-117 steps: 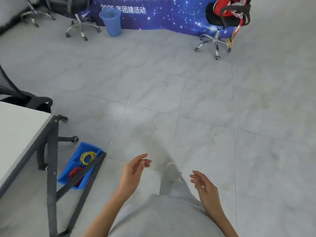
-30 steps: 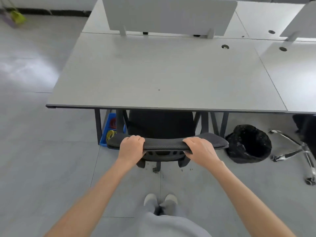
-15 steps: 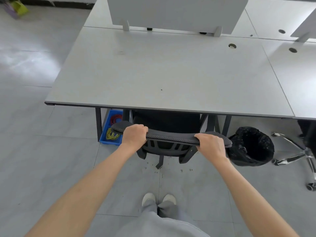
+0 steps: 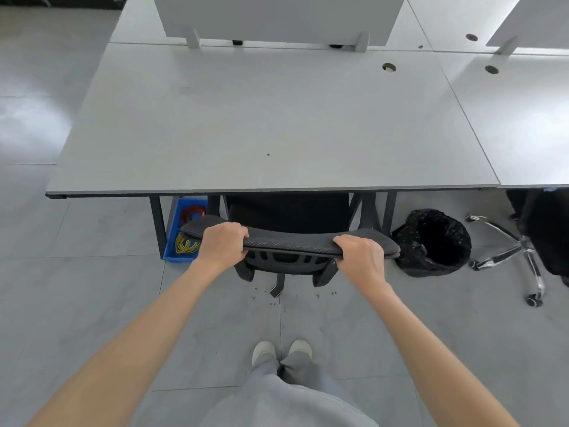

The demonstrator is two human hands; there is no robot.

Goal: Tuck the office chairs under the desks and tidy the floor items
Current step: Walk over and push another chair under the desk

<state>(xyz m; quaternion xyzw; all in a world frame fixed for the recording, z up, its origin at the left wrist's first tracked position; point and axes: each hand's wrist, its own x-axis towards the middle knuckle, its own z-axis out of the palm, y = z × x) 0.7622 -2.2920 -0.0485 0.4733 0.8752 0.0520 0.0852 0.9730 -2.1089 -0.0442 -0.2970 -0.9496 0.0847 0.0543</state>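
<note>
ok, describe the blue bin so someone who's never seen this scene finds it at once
Start at the big grey desk in the centre and look under its front-left corner. On the floor beside the dark desk leg sits the blue bin, left of the chair. It is the only brightly coloured thing, holding red and yellow bands; the waste bin is black.

Person, seen from above. Two bare forearms, no sleeves in view, no watch or rings showing. Left hand [image 4: 222, 243] and right hand [image 4: 361, 257]: bare, ungloved. Trousers [image 4: 286, 402]: light grey, soft plain fabric, loose at the legs. Shoes [image 4: 281, 349]: a pair, off-white, rounded toes.
</note>
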